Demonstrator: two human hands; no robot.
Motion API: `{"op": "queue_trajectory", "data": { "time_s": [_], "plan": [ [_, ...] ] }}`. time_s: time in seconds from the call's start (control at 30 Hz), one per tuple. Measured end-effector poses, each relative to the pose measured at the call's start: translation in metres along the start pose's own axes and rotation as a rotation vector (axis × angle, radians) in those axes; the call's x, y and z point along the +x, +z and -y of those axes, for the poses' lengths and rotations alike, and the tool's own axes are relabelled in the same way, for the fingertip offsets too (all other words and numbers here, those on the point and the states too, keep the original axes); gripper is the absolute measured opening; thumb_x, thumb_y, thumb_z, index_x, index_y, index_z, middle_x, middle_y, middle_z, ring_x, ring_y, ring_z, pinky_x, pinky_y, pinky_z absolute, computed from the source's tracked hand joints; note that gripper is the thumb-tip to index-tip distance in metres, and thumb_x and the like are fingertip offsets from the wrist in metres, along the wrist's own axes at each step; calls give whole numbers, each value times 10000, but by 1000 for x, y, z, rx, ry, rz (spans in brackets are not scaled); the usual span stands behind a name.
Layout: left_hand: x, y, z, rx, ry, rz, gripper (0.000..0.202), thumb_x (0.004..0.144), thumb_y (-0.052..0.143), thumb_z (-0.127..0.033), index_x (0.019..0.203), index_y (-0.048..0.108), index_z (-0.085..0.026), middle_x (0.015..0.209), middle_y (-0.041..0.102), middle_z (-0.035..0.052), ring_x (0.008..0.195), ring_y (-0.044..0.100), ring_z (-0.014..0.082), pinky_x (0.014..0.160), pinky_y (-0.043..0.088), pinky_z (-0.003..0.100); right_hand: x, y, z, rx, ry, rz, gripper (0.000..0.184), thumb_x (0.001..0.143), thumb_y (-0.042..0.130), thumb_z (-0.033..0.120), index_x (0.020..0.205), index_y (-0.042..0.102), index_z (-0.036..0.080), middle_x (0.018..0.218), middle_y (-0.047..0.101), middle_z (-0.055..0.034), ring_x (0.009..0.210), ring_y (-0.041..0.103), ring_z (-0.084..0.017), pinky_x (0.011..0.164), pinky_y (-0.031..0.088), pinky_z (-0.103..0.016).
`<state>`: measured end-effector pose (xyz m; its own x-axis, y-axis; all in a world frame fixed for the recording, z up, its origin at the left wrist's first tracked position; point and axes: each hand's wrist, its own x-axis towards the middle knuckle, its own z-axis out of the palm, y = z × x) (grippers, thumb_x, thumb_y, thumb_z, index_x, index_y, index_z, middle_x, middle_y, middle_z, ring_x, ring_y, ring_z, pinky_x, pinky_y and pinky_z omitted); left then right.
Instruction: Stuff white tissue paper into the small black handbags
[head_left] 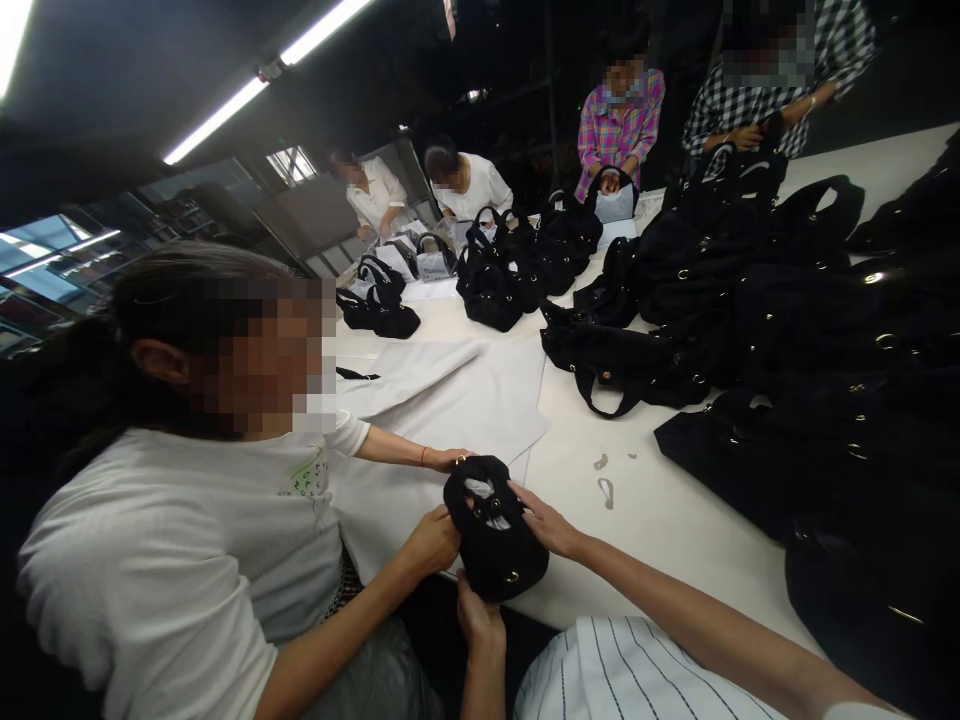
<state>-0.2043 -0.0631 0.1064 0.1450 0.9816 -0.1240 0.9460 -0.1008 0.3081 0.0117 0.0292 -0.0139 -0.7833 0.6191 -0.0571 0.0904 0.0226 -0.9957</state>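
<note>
A small black fabric handbag [501, 560] with gold-coloured rings is held over the near edge of the table, its opening showing something whitish inside. My left hand [480, 610] cups its lower side, with some fingers hidden behind the cloth. Against its right side rests my right hand [547, 520], fingers laid along the fabric near the rim. A co-worker seated at the left also has both hands on this bag: one hand [446, 459] at the far rim, the other hand [433, 540] at the left side.
Black handbags [675, 340] are heaped along the right of the white table [660, 510]. A pale sheet [465, 390] covers part of it. Small scraps [605, 492] lie to the right of the held bag. Several people work with bags around the far side.
</note>
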Motion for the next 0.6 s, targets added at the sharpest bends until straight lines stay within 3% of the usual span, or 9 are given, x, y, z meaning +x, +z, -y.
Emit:
{"op": "queue_trajectory", "data": {
  "time_s": [0.1,0.17,0.23,0.3,0.43,0.6],
  "plan": [
    [-12,8,8,200,373,32,348,853,432,-57,1111,659,-116,1150,680,105,1222,534,196,1028,451,328,-1,3,-1,-103,-52,11,592,903,451,325,1475,335,228,1541,309,-48,1430,234,-235,1191,153,-442],
    [-15,17,17,392,498,-109,387,878,430,-60,1229,579,-125,1247,631,111,1266,505,226,1071,441,382,-2,5,1,-149,-48,27,602,898,432,291,1484,314,220,1549,291,-49,1433,228,-232,1191,155,-441],
    [-15,27,26,511,492,-277,377,900,420,-74,1254,545,-113,1238,629,112,1226,538,234,1052,469,399,-2,5,4,-190,-40,50,608,898,413,274,1491,295,203,1558,267,-62,1434,224,-235,1190,157,-442],
    [-11,33,31,544,466,-324,359,902,436,-82,1241,548,-115,1227,631,113,1230,532,253,1035,484,424,-1,4,6,-220,-31,66,612,900,398,265,1496,280,191,1564,249,-72,1436,215,-238,1189,159,-445],
    [5,40,29,279,230,-143,368,937,393,-125,1274,533,-170,1301,592,97,1291,484,228,1066,450,427,-1,4,9,-239,-12,84,616,901,384,258,1500,264,180,1566,239,-79,1442,195,-238,1190,160,-441],
    [26,51,21,95,85,-44,517,949,154,-24,1265,535,-173,1102,698,66,1005,660,118,846,532,263,-2,10,9,-252,2,92,651,866,433,211,1497,277,240,1578,211,-43,1437,214,-243,1186,177,-446]
  ]
}}
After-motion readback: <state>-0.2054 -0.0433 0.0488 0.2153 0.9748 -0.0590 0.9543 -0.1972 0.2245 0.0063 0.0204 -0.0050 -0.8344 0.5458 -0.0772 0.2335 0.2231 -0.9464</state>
